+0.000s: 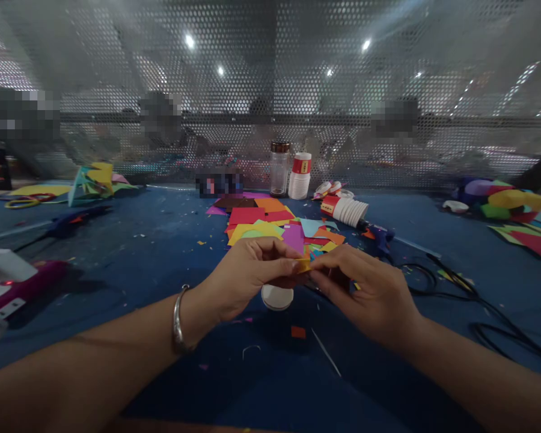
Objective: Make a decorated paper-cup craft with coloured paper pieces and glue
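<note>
From where I stand, the left hand (247,270) has its thumb and fingers pressed nearly together, pinching a small, flat yellow-orange piece of paper (303,265), while the right hand (369,294) has its fingertips closed on the other end. The piece is up over the dark blue surface (162,252), midway between its left and right edges. Below it sits a round white object (277,297), partly covered by the left hand, and toward the far edge spreads a pile of multicoloured paper sheets (247,215).
</note>
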A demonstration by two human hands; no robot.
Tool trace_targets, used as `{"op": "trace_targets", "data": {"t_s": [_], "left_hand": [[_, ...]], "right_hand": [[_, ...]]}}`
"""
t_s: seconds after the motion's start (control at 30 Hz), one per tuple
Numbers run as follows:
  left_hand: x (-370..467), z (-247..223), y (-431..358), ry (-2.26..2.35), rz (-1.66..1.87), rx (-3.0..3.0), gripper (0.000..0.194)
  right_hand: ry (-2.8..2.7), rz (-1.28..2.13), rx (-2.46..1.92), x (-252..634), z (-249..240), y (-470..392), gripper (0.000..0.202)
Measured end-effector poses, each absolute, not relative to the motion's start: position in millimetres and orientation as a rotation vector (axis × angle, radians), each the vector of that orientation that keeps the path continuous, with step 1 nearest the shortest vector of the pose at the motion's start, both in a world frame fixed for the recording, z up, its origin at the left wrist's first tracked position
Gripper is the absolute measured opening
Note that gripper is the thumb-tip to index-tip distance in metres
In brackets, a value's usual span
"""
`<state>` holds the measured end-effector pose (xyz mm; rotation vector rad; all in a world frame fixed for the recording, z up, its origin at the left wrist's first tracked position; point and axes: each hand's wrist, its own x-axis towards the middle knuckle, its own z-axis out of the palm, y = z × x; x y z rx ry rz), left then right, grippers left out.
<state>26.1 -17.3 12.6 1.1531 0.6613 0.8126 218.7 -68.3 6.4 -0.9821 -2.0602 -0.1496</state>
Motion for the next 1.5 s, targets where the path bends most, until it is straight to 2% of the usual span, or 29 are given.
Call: {"op": "trace_targets", "data": {"t_s": [0.47, 0.9, 1.17, 1.5], "left_hand": [[27, 13, -26, 0.678, 0.952, 1.489, 0.010], [28, 14, -29, 0.703, 0.922, 1.470, 0.019], [27, 15, -29, 0.739, 0.930, 1.509, 0.012], [26, 14, -24, 0.701, 0.851, 1.415, 0.014]], "right_hand": [[-1.867, 0.323, -1.160, 214, 12, -70, 0.007], [-1.864, 0.329, -1.177, 215, 13, -69, 0.008], [-1.898, 0.299, -1.165, 216, 12, -70, 0.007], [-1.885, 0.335, -1.181, 217, 13, -69, 0.008]]}}
